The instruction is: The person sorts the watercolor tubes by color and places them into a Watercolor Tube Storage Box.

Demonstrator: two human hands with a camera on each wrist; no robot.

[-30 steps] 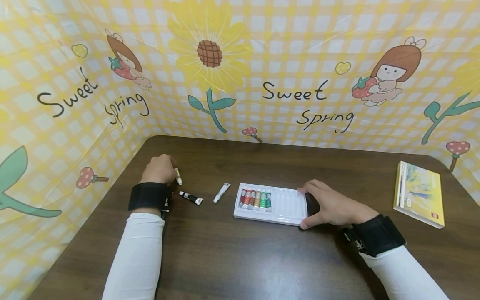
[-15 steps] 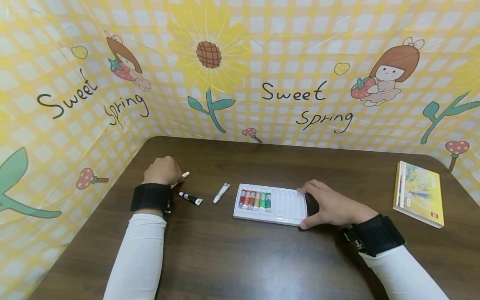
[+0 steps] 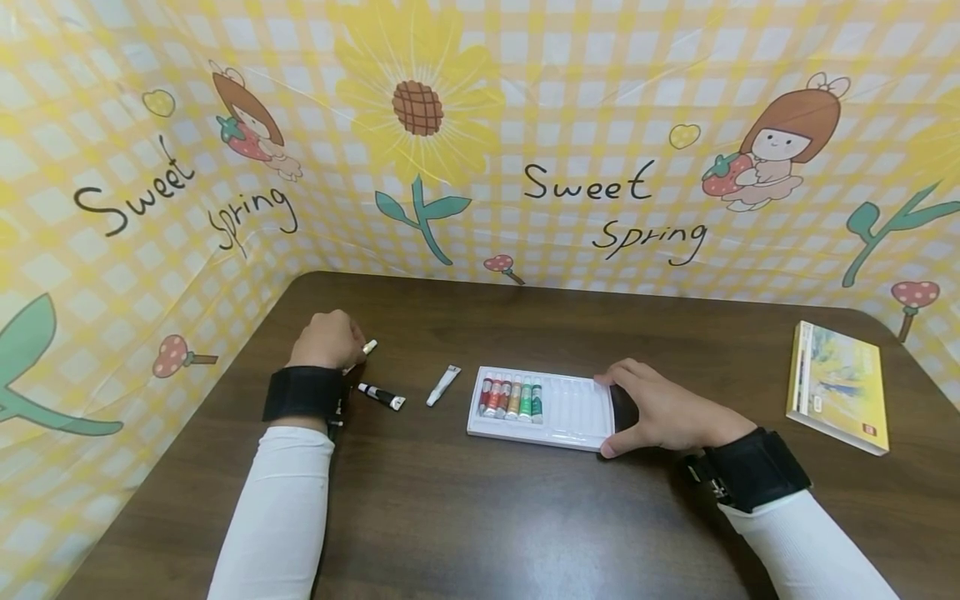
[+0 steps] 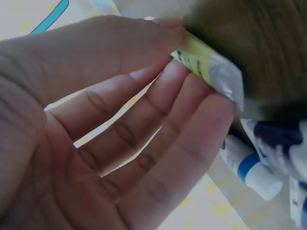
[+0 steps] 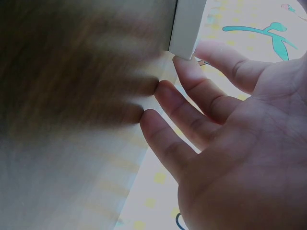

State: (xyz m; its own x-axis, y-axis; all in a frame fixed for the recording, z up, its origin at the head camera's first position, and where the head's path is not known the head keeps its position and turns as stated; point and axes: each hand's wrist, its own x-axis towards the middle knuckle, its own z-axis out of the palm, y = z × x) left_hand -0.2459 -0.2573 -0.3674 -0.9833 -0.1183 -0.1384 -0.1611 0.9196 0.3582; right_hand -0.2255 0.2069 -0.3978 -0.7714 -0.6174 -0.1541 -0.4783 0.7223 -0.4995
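My left hand [image 3: 326, 340] pinches a yellow paint tube [image 4: 201, 60] between thumb and fingertips, low over the left side of the table. In the head view the tube's pale cap [image 3: 370, 347] sticks out to the right of the knuckles. Near that hand lies a black paint tube [image 3: 381, 396], and further right a white paint tube [image 3: 443, 386]. A white plastic tray [image 3: 577, 437] holds several coloured paint tubes [image 3: 512, 401] in its left half; the right-half slots are bare. My right hand [image 3: 667, 411] grips the tray's right end, thumb at the near corner, index finger at the far one.
A yellow-covered book [image 3: 840, 387] lies at the right of the brown wooden table [image 3: 480, 525]. Yellow checked cloth [image 3: 585, 125] with printed flowers and figures hangs round the back and left sides.
My left hand has shifted slightly right. The yellow paint tube has turned, its cap now pointing away and right rather than toward me. My right hand and the tray stay put.
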